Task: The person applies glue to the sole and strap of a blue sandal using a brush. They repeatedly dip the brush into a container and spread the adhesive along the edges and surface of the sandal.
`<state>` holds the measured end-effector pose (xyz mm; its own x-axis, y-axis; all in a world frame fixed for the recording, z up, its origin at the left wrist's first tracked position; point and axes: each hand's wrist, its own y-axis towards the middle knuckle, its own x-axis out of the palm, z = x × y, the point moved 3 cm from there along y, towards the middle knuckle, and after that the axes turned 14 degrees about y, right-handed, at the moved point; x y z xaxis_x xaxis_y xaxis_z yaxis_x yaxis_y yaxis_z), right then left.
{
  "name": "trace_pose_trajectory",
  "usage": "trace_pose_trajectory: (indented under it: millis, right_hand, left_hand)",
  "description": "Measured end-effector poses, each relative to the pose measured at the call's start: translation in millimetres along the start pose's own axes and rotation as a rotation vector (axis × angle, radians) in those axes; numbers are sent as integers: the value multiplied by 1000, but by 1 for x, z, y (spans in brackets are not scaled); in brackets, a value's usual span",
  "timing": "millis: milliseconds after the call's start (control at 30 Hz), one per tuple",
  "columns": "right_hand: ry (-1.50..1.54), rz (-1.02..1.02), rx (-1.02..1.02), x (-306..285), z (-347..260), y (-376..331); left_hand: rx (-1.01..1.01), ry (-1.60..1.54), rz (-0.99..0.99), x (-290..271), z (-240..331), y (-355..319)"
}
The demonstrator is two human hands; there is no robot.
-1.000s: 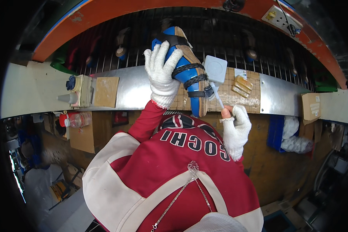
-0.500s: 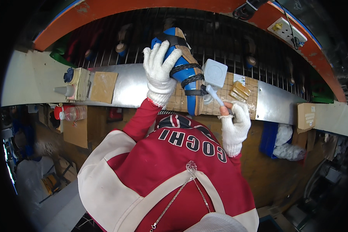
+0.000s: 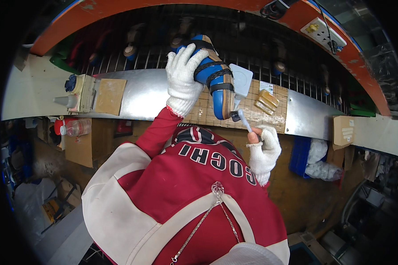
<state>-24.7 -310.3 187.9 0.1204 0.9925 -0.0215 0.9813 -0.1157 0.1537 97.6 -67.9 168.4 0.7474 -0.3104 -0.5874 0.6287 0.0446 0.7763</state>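
Left hand (image 3: 183, 81), in a white knit glove, held the sandal (image 3: 214, 81) over the bench edge, its fingers slightly parted and bent over the upper end. The thumb side and palm could not be made out, nor how hard they pressed. The sandal sat on a blue last, tilted, lower end toward the wearer, black straps across it, tan sole edge facing right. Part of the upper end was lost behind the fingers.

Right hand (image 3: 265, 150), gloved too but with the thumb tip bare, pinched the pale handle of a brush (image 3: 247, 123) between thumb and finger. Its dark head lay right by the sandal's lower end — touching or just short of it, could not tell. The other fingers were curled in; what lay under them was hidden.

Behind the sandal, a pale square tub (image 3: 242, 80), its left side covered by the straps and sole. Right of it, amber blocks (image 3: 266, 102) on a brown mat (image 3: 278, 115); the mat's left part ran under the sandal and out of sight. Beyond, a rod rack (image 3: 252, 66), mostly in shadow — more lasts on it, hard to count. Right sleeve barely showed; the jacket (image 3: 194, 190) covered much of the lower view.
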Motion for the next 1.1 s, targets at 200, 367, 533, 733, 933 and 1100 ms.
trace_pose_trajectory:
  millis: [200,367,533,733,933,1100]
  right_hand:
    - [-77,13,28,-1,-7,7]
    - [-145,52,-71,-1,-13,17]
    - [-47,90,-133,-2,-6,26]
    - [-12,-4,-158,-5,-2,27]
    - [-106,-17,-339,-6,-8,37]
    - [-80,-59,-380,-3,-13,52]
  left_hand:
    - [-22,5,-73,5,12,-1]
    - [8,-12,-20,4,17,0]
    - [-15,21,-83,5,21,-1]
    - [-123,-30,-259,5,30,-6]
    - [-212,-160,-525,-2,42,-12]
    - [-387,-385,-899,-1,44,-19]
